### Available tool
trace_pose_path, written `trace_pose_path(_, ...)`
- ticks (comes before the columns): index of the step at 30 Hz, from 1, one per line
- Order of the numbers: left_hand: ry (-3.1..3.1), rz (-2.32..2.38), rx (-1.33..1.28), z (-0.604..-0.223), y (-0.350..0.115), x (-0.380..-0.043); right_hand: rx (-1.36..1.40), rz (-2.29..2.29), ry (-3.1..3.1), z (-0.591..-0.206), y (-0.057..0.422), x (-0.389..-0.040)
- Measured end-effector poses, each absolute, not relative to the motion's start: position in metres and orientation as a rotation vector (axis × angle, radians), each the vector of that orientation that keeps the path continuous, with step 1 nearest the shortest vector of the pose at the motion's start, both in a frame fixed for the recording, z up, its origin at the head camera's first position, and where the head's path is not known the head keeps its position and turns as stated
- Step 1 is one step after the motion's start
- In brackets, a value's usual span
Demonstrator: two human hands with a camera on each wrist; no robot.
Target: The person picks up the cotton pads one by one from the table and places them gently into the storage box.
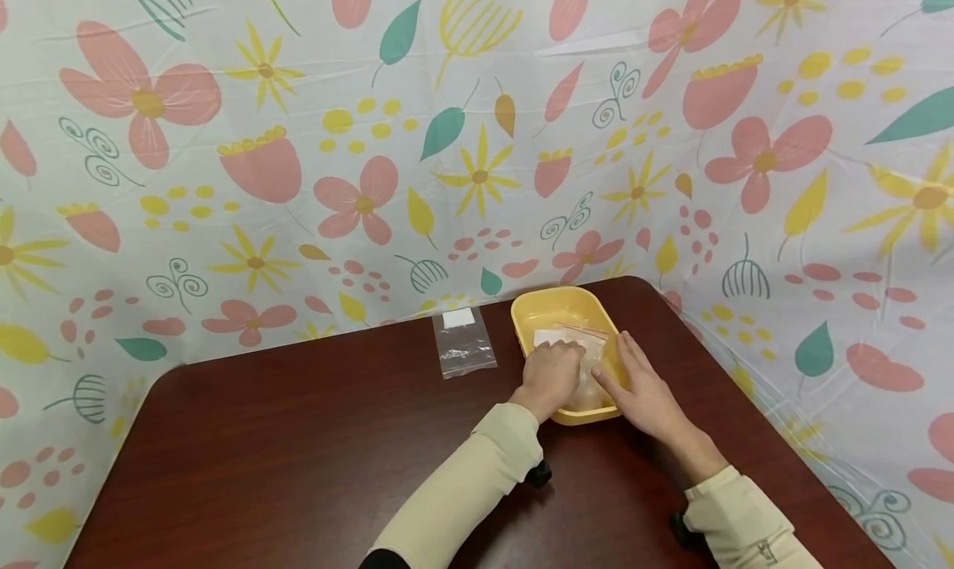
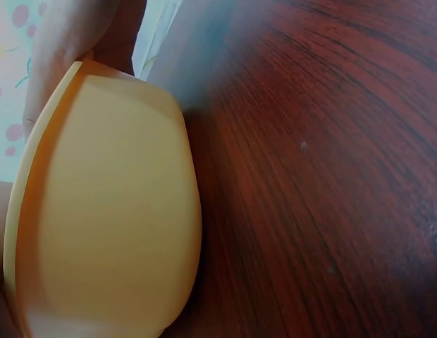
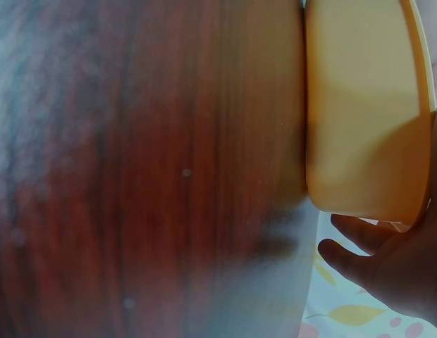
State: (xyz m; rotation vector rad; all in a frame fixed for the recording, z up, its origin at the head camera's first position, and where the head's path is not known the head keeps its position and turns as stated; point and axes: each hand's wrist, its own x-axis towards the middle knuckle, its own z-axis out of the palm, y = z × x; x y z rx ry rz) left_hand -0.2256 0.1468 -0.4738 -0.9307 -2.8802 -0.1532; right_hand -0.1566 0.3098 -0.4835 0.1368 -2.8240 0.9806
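A yellow plastic tray [image 1: 568, 298] stands near the table's back right, with clear zip bags [image 1: 589, 397] in it; how many I cannot tell. Over the tray's near left rim reaches my left hand [image 1: 551, 376], fingers curled down among the bags. Its fingertips are hidden, so whether they pinch a bag does not show. My right hand [image 1: 647, 393] holds the tray's right side, thumb over the rim and fingers along the outside. In the right wrist view, fingers [image 3: 349, 264] of that hand show beyond the tray's wall [image 3: 366, 127]. The left wrist view shows the tray's outer wall [image 2: 127, 197].
Left of the tray, a clear zip bag [image 1: 465, 349] with a white label lies flat on the dark brown table [image 1: 298, 453]. A flower-printed curtain [image 1: 402, 138] hangs along the table's back and right edges.
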Motion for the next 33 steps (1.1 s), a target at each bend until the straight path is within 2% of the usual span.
trace_pose_path(19,-2.87,-0.216,-0.955,-0.473,0.143,-0.225,0.129,0.981,-2.828,-0.485,0.311,-0.157)
trace_pose_path(33,-2.724,-0.451,-0.935,-0.457,0.104,-0.212,0.126,0.982,-2.825,-0.485,0.31,-0.158)
